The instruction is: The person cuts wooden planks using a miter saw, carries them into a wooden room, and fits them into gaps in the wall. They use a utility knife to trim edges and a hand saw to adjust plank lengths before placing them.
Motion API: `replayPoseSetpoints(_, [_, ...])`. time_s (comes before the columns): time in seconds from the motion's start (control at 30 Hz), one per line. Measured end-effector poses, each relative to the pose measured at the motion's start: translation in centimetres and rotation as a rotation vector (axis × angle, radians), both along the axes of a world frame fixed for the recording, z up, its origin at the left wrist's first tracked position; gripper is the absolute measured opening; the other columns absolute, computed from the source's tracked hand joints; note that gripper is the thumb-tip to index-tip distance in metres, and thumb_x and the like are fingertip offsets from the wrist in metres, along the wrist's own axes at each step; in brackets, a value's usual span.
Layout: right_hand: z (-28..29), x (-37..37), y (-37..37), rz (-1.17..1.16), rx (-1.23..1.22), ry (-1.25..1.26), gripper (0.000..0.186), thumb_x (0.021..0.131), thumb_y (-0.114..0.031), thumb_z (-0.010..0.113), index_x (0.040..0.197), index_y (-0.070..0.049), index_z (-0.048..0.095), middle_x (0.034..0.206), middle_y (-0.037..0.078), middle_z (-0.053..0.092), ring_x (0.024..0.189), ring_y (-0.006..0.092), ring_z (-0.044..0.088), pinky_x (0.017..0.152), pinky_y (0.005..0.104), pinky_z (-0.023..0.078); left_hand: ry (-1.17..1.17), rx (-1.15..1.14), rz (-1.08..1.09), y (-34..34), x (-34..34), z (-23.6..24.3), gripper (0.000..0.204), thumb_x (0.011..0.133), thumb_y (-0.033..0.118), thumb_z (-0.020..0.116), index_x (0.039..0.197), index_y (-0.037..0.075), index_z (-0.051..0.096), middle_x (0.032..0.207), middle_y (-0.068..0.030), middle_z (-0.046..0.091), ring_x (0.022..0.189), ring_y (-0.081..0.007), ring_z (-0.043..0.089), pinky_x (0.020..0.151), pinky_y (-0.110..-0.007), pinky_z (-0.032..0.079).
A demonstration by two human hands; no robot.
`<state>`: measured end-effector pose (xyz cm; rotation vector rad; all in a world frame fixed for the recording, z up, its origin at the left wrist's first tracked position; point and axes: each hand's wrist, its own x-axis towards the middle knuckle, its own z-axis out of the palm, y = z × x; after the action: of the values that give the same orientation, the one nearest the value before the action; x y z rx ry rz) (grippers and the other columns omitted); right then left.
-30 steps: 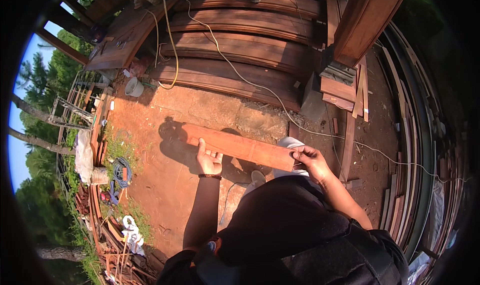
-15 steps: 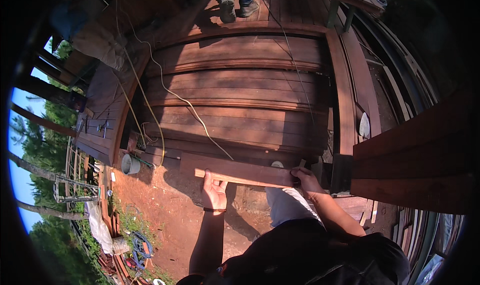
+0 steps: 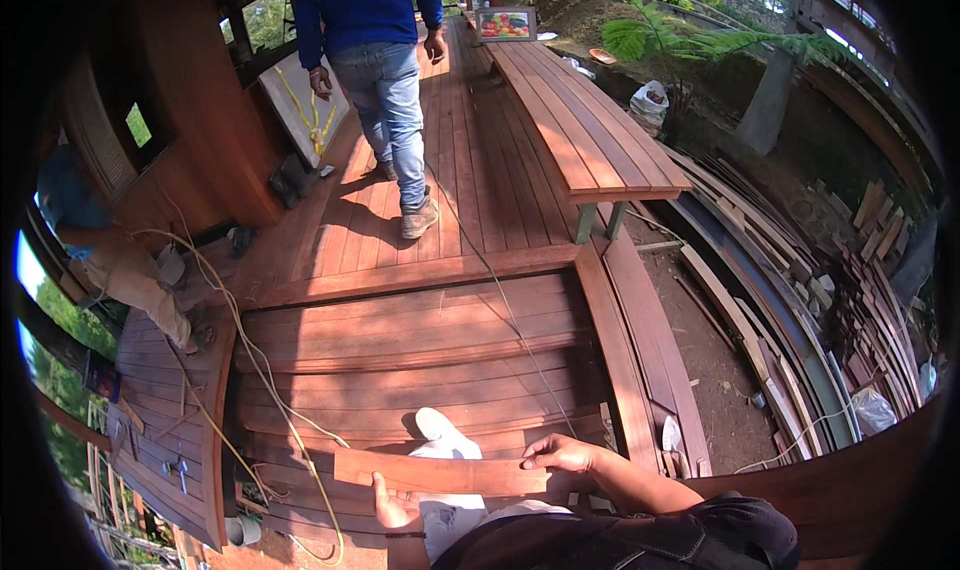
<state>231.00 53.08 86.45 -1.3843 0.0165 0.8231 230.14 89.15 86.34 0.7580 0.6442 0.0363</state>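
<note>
A short reddish wooden board [image 3: 435,471] lies crosswise in both of my hands at the bottom of the head view. My left hand [image 3: 393,505] holds it near the left end, thumb at the edge and fingers underneath. My right hand [image 3: 563,454] grips the right end, thumb and forefinger at the edge. Below the board, my light-clothed leg [image 3: 450,521] and foot are on wooden steps [image 3: 410,320]. A pale yellow cord [image 3: 266,362] runs down the steps to the left of the board.
A co-worker in blue [image 3: 385,100] stands on the deck [image 3: 337,232] ahead; another person [image 3: 135,270] is at left. A slatted bench [image 3: 590,120] with a picture [image 3: 505,24] lines the deck's right. Stacked timber [image 3: 770,280] lies at right; a bucket [image 3: 242,530] sits lower left.
The view has tilted up and moved forward from the dirt ground onto the steps, bringing deck, bench and co-workers into sight. The board stays in both hands, now lower in view.
</note>
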Motion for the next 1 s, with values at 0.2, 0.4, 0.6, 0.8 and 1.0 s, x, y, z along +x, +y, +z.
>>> replayPoseSetpoints(0.2, [5.8,20.1,6.9,0.007,-0.069,-0.130,0.019,0.096,-0.015,0.076,0.108,0.000,0.073,0.095,0.000,0.073,0.087,0.0065,0.062,0.077,0.0247,0.050,0.084,-0.161,0.033,6.7,21.1,-1.1,0.063,0.098,0.051,0.066,0.140,0.008,0.049,0.133,-0.0102,0.059,0.116,-0.0257,0.059,0.094,-0.046,0.051])
replayPoseSetpoints(0.4, [22.3,38.6,12.8,0.127,-0.411,-0.386,0.032,0.091,-0.025,0.081,0.108,0.002,0.073,0.085,0.007,0.074,0.074,0.0091,0.066,0.068,0.0268,0.054,0.163,-0.164,0.222,9.4,39.6,11.5,0.043,0.099,0.043,0.067,0.122,0.008,0.058,0.107,-0.0073,0.061,0.099,-0.0234,0.064,0.086,-0.043,0.057])
replayPoseSetpoints(0.6, [27.2,46.6,13.0,0.197,-0.467,-0.846,0.028,0.084,-0.022,0.083,0.098,0.001,0.074,0.091,0.014,0.075,0.080,0.0214,0.071,0.078,0.0331,0.055,0.314,-0.182,0.147,9.3,51.2,19.5,0.042,0.088,0.051,0.078,0.096,0.014,0.062,0.077,-0.0021,0.061,0.068,-0.0202,0.062,0.063,-0.039,0.053])
replayPoseSetpoints(0.8, [23.2,57.2,9.7,0.082,-0.230,-0.393,0.028,0.088,-0.023,0.081,0.101,0.000,0.073,0.093,0.008,0.076,0.089,0.0157,0.071,0.083,0.0318,0.055,0.297,-0.112,-0.059,6.9,63.2,20.7,0.028,0.098,0.039,0.069,0.091,0.013,0.067,0.087,-0.0032,0.071,0.085,-0.0206,0.071,0.081,-0.040,0.057])
replayPoseSetpoints(1.0, [33.2,70.1,6.2,0.188,-0.265,-0.123,0.036,0.095,-0.020,0.075,0.124,0.000,0.066,0.112,0.012,0.074,0.110,0.0181,0.068,0.097,0.0295,0.050,0.274,-0.060,-0.074,1.7,76.3,28.8,0.048,0.091,0.042,0.077,0.118,0.008,0.056,0.118,-0.0132,0.067,0.108,-0.0282,0.067,0.093,-0.052,0.057])
